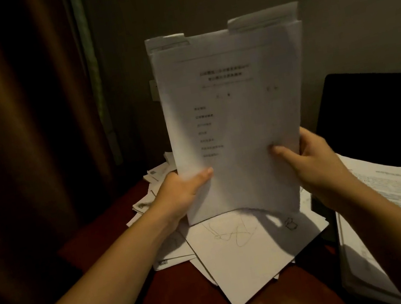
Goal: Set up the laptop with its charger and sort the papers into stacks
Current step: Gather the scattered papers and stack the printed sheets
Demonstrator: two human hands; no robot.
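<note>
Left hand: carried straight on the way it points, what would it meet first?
The upright bundle of white printed papers that the left hand grips; beyond that, depth is unclear.

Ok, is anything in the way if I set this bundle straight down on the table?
Yes. Loose sheets lie scattered on the table right under the bundle, with a scribbled sheet uppermost.

Dark red table [94,240] under a loose, overlapping heap of white papers [242,259]
</note>
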